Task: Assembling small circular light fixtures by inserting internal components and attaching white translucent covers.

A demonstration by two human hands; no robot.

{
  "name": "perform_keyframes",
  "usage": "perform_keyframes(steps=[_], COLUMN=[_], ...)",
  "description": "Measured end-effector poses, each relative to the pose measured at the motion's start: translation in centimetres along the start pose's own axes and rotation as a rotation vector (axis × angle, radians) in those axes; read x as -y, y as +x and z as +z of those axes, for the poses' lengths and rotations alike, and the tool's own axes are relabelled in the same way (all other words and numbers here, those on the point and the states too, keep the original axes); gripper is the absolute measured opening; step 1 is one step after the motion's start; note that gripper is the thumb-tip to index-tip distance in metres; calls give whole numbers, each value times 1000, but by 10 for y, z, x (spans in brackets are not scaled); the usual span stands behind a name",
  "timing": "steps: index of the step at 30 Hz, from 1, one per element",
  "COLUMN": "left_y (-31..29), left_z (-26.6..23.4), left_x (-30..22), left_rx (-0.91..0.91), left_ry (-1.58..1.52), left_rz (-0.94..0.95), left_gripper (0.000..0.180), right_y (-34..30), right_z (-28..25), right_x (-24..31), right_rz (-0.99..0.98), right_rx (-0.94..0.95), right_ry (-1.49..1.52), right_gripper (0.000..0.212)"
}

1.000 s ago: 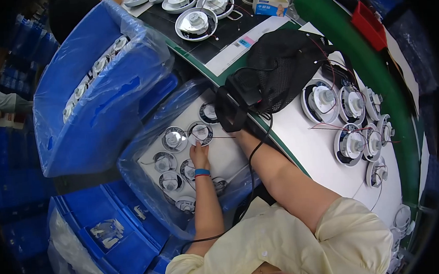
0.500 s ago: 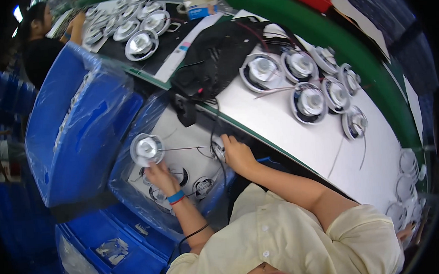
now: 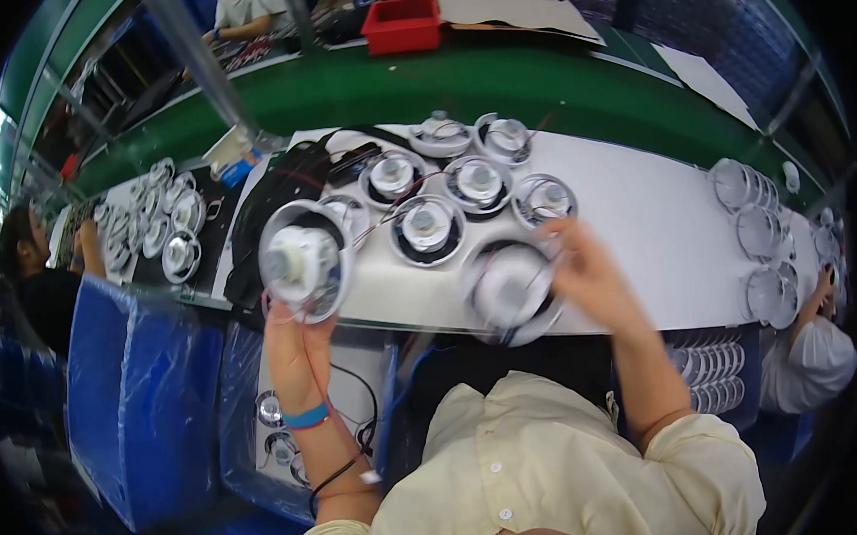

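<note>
My left hand (image 3: 297, 347) is closed round the lower rim of a round white fixture (image 3: 300, 260) with a raised, knobbed centre. It is held upright above the table's front edge, and thin reddish wires hang from it along my wrist. My right hand (image 3: 584, 274) grips the right rim of a second round fixture (image 3: 509, 287), white with a dark inner ring. Motion smears both this fixture and my fingers. Behind them, several similar fixtures (image 3: 426, 226) with loose wires lie on the white tabletop (image 3: 650, 246).
Left of the table stand a blue plastic-lined bin (image 3: 145, 408) and a lined box (image 3: 239, 452) holding more fixtures. A black bag (image 3: 275, 203) lies at the table's left. White rings (image 3: 761, 231) are stacked at right. A red tray (image 3: 401, 25) sits beyond. Co-workers work at both sides.
My view has swung rightward and up to the table. My left hand has raised its fixture from over the lined box; my right hand has moved from the box's edge to a second fixture.
</note>
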State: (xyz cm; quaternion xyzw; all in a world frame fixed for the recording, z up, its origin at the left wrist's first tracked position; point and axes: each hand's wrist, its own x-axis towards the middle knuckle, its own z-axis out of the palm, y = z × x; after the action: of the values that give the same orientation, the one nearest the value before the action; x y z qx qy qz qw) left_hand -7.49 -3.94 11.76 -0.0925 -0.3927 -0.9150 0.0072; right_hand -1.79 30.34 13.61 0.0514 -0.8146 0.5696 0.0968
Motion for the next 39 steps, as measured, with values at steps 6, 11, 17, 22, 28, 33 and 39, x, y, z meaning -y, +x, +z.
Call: perform_keyframes(steps=[6,11,17,22,28,33,39], left_y=[110,231,307,352,338,292,170], left_z=[43,36,5,-45,-26,25,42], left_x=[30,49,99,102,87,61,-16], left_rx=[296,-40,-216,-10,46,-35,68], left_ry=[152,604,984,1619,1935,1963,1206], left_rz=[-199,-61,-194,-290,-174,32,207], left_gripper=[38,45,38,43,43,46,38], right_y=[61,91,105,108,121,128,108], right_z=[-136,-150,-128,-125,-129,-132,-157], right_x=[-55,-149,-159,-160,-155,-161,-129], right_rz=[172,405,443,399,401,359,411], right_rx=[-459,-426,-340,-245,-148,-133,-137], right_ry=[169,215,352,254,99,253,22], right_gripper=[35,43,46,40,32,30,28])
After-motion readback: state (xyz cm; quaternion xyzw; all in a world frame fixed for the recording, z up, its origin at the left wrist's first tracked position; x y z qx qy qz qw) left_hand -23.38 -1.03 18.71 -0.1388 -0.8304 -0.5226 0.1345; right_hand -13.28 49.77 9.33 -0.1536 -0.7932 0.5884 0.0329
